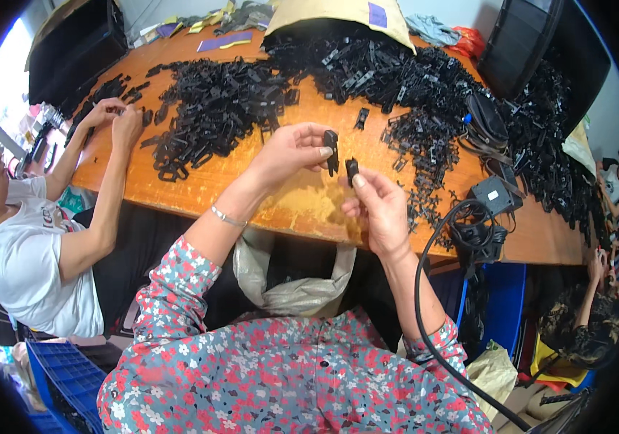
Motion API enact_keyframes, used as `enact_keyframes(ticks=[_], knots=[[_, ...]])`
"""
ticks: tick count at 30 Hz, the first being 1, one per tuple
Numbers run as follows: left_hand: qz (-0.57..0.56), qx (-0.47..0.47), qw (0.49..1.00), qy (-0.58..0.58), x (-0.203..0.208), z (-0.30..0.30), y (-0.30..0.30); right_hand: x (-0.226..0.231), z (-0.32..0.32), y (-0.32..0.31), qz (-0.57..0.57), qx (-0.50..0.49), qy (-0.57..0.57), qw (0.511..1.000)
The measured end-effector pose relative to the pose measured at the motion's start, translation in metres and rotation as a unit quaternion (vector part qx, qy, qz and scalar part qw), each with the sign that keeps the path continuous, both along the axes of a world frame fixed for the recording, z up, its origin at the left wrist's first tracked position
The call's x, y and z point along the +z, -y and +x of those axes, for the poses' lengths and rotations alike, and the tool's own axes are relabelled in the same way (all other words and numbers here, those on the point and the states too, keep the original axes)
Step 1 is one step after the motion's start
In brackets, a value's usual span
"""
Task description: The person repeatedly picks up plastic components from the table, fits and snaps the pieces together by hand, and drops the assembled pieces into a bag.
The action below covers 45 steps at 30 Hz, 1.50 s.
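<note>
Black: holding up two small plastic pieces, one per hand, above the bare wood at the near side of the table (302, 204). With the left hand (291, 154), clamping thumb and fingers on the long piece (332, 148), holding it roughly upright and pointing its slim end down toward the table. With the right hand (382, 208), clamping thumb and fingers on the stubby piece (353, 169), showing its dark end above the fingertips, slightly nearer the table's front edge. Holding the two close together, yet not touching. Not making out fine detail on either, for being too small and dark here.

For handling these well, judging from this view alone: pinching lightly but surely, leaving the free ends uncovered, and turning each piece slowly for a fair look. Working well in over the table, for landing any slip on wood rather than in the bag (273, 295) below its near edge. Steering clear of the loose piece (361, 118) farther in on the table, the left pile (212, 108) on its left half and the right pile (425, 137) on its right half, and so avoiding mixing. Minding the cable (418, 302), trailing down past the table's near edge beside the right arm (402, 275). Leaving elbow room toward the table's left end, for sharing it with a co-worker (41, 253).
</note>
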<state>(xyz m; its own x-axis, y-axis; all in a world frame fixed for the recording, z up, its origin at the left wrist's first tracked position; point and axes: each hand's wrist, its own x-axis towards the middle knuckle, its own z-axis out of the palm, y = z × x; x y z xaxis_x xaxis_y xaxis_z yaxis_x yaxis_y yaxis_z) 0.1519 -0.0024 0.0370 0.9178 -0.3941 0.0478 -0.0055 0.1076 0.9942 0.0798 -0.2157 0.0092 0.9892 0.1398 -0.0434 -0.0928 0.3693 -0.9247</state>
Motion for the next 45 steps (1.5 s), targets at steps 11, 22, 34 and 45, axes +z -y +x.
enact_keyframes(ticks=[11,22,34,45], knots=[[-0.034,0.013,0.998,0.058,0.003,-0.056,-0.017,0.01,-0.015,-0.033,-0.126,-0.019,0.112,0.986],[0.242,0.226,0.862,0.385,-0.004,-0.098,0.018,0.011,-0.029,-0.041,-0.345,-0.109,0.224,0.905],[0.235,0.198,0.87,0.385,-0.012,-0.09,0.006,-0.006,-0.032,-0.034,-0.156,0.033,0.143,0.977],[0.0,-0.081,0.996,-0.021,0.014,-0.099,0.021,0.001,-0.061,-0.044,-0.167,0.068,0.129,0.975]])
